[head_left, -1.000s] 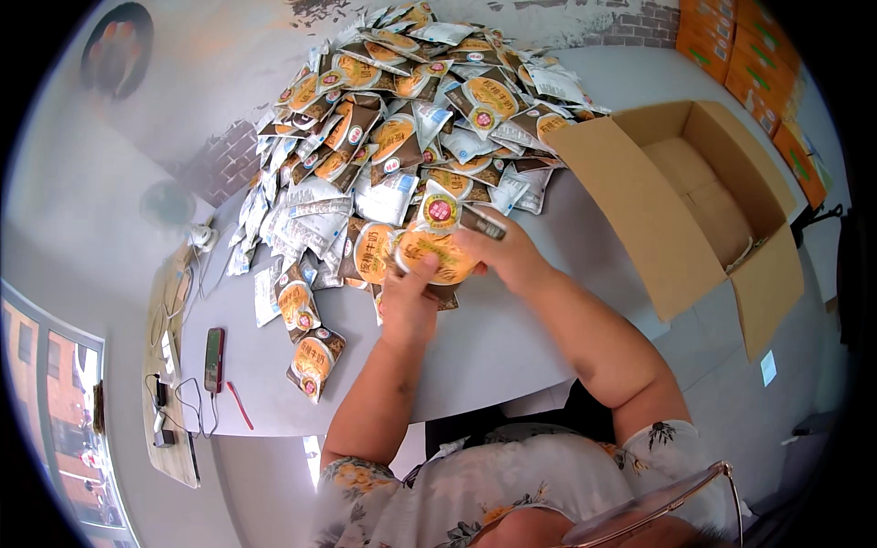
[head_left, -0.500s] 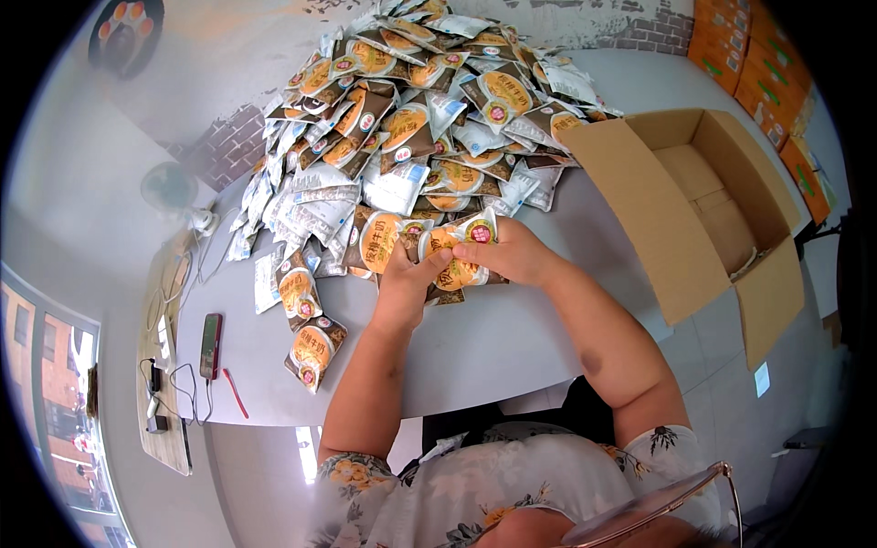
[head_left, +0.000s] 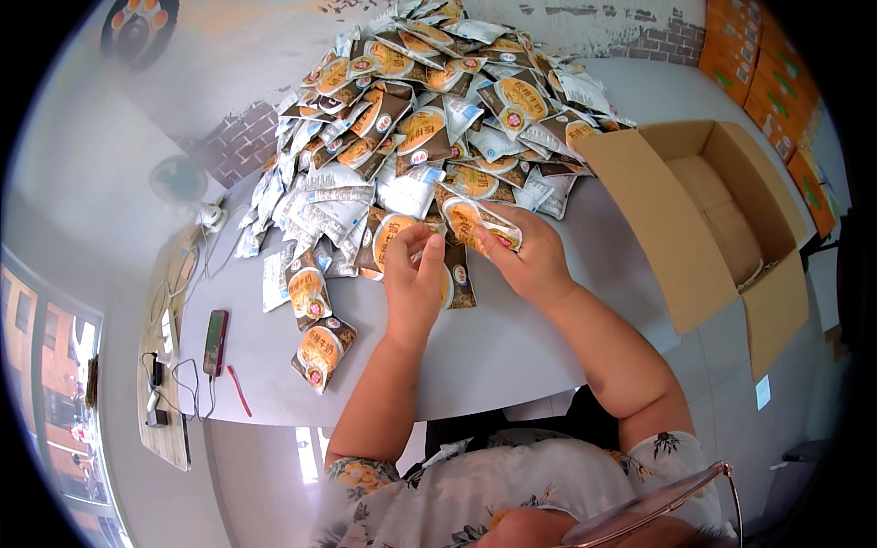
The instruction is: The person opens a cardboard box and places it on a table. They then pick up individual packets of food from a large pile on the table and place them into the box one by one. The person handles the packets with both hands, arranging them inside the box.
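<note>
The right hand (head_left: 536, 263) clamps a packet (head_left: 470, 220), just beside the loosely parted left hand (head_left: 413, 290).

Seemed a packing room: packets (head_left: 425, 132) lay heaped at 12 o'clock, orange boxes (head_left: 766, 87) at 2, open carton (head_left: 656, 228) at 3.

Dark lettering (head_left: 322, 345) on brown-and-yellow packets (head_left: 324, 353)

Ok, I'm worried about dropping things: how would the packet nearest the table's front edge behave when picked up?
The front packet probably flexes a little, given its pillowy, film-wrapped look. Its smooth-looking surface may be slightly slippery. Lying flat, it seems unlikely to roll.
</note>
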`<state>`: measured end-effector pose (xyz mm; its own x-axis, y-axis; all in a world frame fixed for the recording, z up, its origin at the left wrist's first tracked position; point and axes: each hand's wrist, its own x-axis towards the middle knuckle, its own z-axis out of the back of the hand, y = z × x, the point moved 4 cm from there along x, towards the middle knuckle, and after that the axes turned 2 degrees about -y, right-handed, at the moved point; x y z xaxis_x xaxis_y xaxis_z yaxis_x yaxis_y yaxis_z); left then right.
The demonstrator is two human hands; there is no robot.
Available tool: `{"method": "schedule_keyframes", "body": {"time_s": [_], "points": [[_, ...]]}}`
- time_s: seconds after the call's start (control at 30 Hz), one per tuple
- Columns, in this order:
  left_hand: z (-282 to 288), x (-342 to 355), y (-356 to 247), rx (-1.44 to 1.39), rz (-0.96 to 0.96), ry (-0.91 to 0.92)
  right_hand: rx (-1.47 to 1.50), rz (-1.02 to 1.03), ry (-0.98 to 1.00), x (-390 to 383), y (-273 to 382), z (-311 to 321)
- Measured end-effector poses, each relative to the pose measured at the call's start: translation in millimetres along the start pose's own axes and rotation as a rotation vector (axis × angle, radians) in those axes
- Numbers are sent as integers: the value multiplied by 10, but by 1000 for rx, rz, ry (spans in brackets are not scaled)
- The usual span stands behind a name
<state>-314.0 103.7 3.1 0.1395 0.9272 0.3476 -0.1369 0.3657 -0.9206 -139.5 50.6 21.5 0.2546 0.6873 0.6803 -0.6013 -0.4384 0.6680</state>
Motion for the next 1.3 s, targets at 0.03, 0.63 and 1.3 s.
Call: {"method": "schedule_keyframes", "body": {"time_s": [0.03,0.63,1.3], "points": [[-21,-27,-27,-145,99,44,-81,85,-43,1,13,25],[-198,-134,-199,-719,316,200,520,-463,231,-19,-86,-132],[-158,-292,-299,-211,18,129,582,-366,179,-223,216,-146]]}}
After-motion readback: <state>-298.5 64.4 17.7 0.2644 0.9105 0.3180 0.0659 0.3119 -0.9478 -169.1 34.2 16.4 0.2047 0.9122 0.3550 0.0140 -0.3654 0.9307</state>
